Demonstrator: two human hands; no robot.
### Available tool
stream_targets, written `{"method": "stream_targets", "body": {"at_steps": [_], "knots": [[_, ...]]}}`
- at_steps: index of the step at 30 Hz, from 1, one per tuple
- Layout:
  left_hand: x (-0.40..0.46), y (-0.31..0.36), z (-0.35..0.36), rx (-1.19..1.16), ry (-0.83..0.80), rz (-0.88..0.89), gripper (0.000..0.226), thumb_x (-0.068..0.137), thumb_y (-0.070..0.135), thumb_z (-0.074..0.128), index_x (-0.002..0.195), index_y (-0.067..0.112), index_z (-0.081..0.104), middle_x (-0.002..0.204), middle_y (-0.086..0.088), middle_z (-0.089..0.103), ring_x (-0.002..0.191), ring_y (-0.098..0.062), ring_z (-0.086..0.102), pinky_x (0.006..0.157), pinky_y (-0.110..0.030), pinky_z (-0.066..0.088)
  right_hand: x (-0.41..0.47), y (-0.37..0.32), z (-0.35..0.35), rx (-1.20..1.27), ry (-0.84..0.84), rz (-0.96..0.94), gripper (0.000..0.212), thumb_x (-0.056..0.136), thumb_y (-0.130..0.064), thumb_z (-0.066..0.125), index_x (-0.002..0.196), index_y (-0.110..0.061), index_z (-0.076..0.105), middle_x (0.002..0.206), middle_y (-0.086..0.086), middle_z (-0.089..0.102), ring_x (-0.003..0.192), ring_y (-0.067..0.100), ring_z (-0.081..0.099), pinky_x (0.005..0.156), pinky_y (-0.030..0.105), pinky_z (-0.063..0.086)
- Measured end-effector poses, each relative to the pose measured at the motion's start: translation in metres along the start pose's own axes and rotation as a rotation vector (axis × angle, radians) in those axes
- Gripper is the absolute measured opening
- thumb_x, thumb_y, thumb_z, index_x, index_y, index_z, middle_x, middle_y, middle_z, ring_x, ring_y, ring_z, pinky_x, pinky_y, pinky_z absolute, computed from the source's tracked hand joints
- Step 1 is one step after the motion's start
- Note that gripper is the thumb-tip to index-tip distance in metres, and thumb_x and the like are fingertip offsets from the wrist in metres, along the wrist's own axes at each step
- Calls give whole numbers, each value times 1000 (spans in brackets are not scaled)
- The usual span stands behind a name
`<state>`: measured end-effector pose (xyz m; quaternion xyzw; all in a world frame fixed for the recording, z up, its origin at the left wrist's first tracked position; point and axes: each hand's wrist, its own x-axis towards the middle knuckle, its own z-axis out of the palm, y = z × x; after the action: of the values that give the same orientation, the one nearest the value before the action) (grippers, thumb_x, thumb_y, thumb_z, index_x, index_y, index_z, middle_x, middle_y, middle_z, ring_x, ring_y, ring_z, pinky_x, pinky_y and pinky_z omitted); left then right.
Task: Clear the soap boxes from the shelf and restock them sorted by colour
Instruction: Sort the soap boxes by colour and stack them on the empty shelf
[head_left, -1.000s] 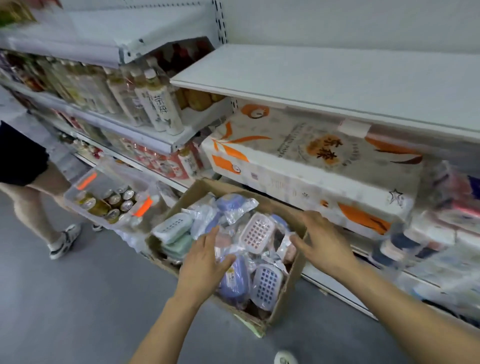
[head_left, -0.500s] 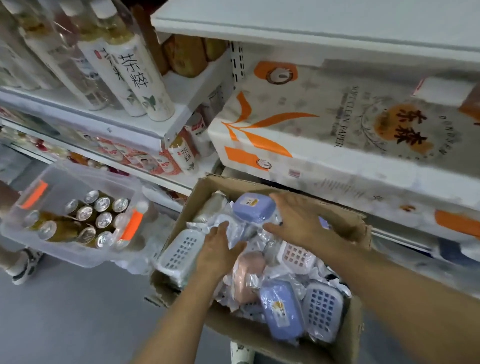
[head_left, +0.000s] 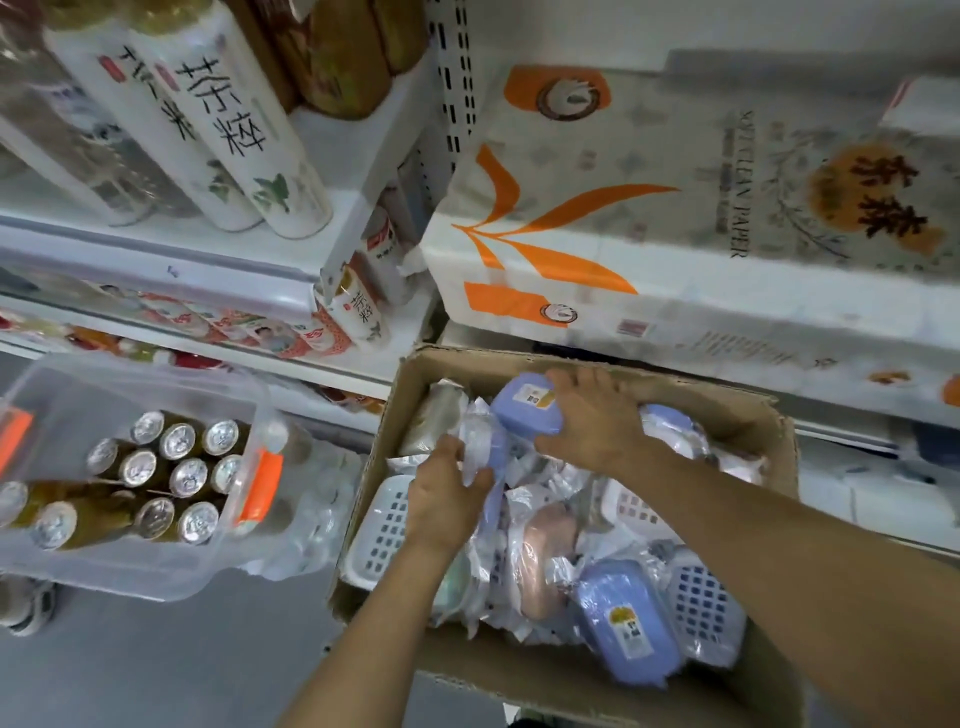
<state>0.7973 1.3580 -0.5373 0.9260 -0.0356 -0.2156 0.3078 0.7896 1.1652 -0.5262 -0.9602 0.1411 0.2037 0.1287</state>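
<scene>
1. Head view: the right hand (head_left: 592, 421) grips a blue soap box (head_left: 524, 405) at the back of the cardboard box (head_left: 571, 680) on the floor.
2. The left hand (head_left: 447, 493) pinches a plastic-wrapped blue soap box (head_left: 493, 467) just beside it.

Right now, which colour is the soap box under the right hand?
Lilac-blue soap box, seen in the head view.

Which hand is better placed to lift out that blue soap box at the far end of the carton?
Right. The right hand already lies on the blue soap box, thumb under its near edge. The left hand is lower in the cardboard box, pinching a plastic wrapper.
</scene>
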Motion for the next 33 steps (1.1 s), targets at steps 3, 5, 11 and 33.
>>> {"method": "stream_targets", "body": {"at_steps": [3, 5, 11, 33], "knots": [[-18, 17, -13, -150, -1, 10, 20, 91, 22, 66, 99, 13, 49, 83, -2, 56, 77, -23, 53, 66, -32, 36, -28, 22, -17, 145, 69, 41, 77, 79, -51, 65, 143, -21, 33, 136, 9, 44, 127, 29, 38, 98, 38, 37], [-31, 37, -20, -320, -28, 15, 18, 91, 17, 65, 105, 13, 55, 91, -10, 63, 83, -27, 60, 73, -36, 47, -52, 45, -30, 242, 115, 86, 72, 79, -50, 67, 138, -20, 39, 131, 9, 48, 123, 28, 42, 94, 36, 37], [-78, 117, 4, -713, -104, -20, 12, 95, 8, 51, 97, 16, 60, 89, -2, 69, 82, -18, 63, 69, -33, 49, -153, 134, -59, 670, 165, 211, 71, 69, -53, 68, 129, -24, 44, 121, -1, 55, 106, 23, 57, 85, 44, 51], [-391, 450, 350, -626, -787, 334, 63, 70, 26, 87, 123, 17, 54, 116, -8, 71, 102, -25, 70, 86, -43, 57, -575, 534, -39, 1344, 516, 683, 65, 66, -44, 71, 127, -30, 54, 112, 2, 63, 86, 15, 62, 68, 26, 47]]}}
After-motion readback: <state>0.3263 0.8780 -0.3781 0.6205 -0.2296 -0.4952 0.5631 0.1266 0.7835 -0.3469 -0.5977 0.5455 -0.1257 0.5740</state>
